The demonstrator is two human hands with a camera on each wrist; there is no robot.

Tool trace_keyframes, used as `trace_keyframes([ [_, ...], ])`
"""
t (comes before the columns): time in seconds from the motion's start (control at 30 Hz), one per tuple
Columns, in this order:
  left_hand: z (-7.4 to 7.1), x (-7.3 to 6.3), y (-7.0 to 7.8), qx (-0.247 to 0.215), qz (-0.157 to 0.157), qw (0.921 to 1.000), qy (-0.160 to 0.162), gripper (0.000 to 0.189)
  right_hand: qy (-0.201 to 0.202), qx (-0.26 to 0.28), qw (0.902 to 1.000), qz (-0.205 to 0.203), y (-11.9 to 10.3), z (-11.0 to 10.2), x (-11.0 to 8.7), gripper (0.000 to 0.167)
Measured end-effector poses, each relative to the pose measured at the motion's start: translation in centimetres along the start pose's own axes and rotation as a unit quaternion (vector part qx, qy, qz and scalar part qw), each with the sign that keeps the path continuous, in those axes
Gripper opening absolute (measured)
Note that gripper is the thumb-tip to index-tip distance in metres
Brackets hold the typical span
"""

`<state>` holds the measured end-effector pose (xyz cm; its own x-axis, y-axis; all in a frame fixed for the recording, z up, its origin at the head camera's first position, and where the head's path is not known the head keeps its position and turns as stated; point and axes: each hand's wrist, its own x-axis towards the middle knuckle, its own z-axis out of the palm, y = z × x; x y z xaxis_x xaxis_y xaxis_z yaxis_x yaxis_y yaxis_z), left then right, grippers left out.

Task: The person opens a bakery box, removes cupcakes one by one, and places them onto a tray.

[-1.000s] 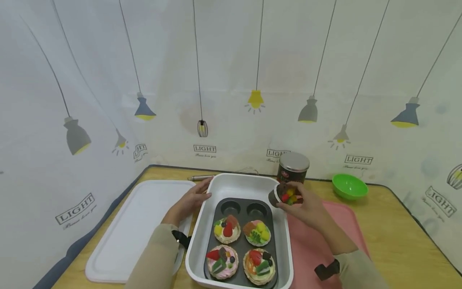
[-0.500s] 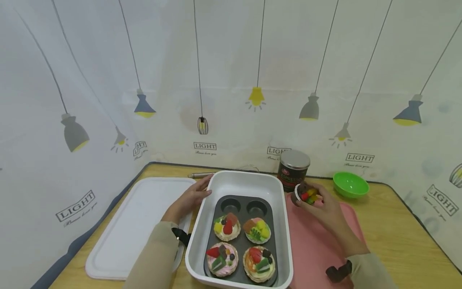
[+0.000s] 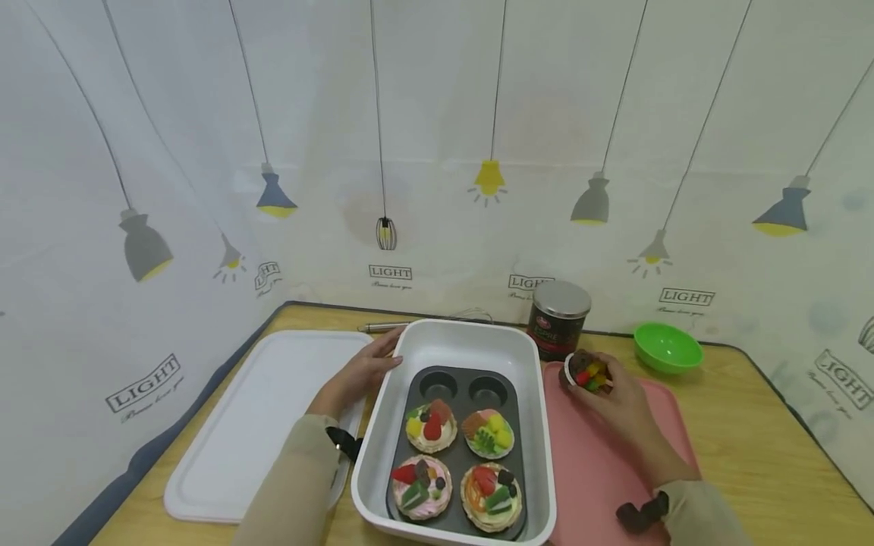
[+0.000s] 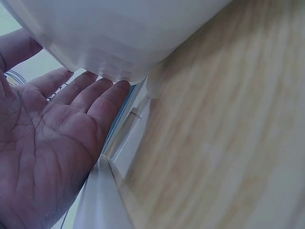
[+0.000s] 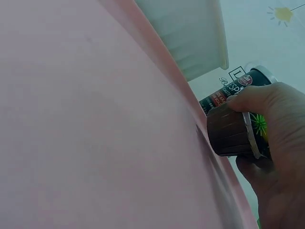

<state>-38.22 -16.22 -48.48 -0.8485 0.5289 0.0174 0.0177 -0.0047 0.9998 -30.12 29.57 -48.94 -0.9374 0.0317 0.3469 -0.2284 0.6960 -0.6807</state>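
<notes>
My right hand [image 3: 617,398] grips a chocolate-brown cupcake [image 3: 589,371] tipped on its side, with red, yellow and green fruit toppings. It is over the far part of the pink tray [image 3: 587,470]; in the right wrist view, thumb and fingers pinch its dark pleated cup [image 5: 228,131]. My left hand [image 3: 358,375] holds the left side of a deep white pan [image 3: 539,425], thumb at the rim and fingertips against the outer wall [image 4: 109,43]. A dark muffin tin [image 3: 456,440] inside the pan has several fruit-topped tarts and two bare cups at the far end.
A white tray [image 3: 266,417] lies left of the pan. Behind stand an espresso tin [image 3: 556,334] and a green bowl [image 3: 668,349]. A whisk [image 3: 382,327] lies behind the pan, near the lamp-patterned curtain [image 3: 437,152].
My right hand has carried the cupcake rightward from the white pan's right rim to over the pink tray. My left hand and the pan have stayed in place.
</notes>
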Motion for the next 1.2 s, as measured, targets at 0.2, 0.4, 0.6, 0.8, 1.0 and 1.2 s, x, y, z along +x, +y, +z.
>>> trace_keyframes([
  [0.2,-0.13,0.09,-0.24,0.003,-0.006,1.0000,0.006,0.066,-0.016,0.010,0.9998,0.009,-0.14,0.15,-0.06,0.075],
  [0.4,-0.05,-0.16,-0.56,0.001,-0.013,0.9999,0.011,0.065,-0.032,0.004,0.9995,0.000,-0.13,0.25,-0.36,0.073],
  [0.6,-0.01,0.03,-0.23,0.012,-0.021,0.9995,0.022,0.063,-0.029,-0.017,0.9994,-0.005,-0.10,0.14,-0.20,0.076],
  [0.8,-0.22,0.31,-0.09,0.005,-0.022,0.9995,0.022,0.065,-0.033,-0.015,0.9993,0.001,-0.35,0.07,0.08,0.080],
  [1.0,-0.25,0.24,-0.30,-0.006,-0.022,0.9996,0.015,0.067,-0.044,-0.023,0.9987,-0.002,-0.12,0.14,0.01,0.082],
  [1.2,-0.29,0.18,-0.52,-0.010,-0.019,0.9996,0.016,0.068,-0.059,-0.032,0.9977,-0.002,0.05,0.48,0.09,0.089],
])
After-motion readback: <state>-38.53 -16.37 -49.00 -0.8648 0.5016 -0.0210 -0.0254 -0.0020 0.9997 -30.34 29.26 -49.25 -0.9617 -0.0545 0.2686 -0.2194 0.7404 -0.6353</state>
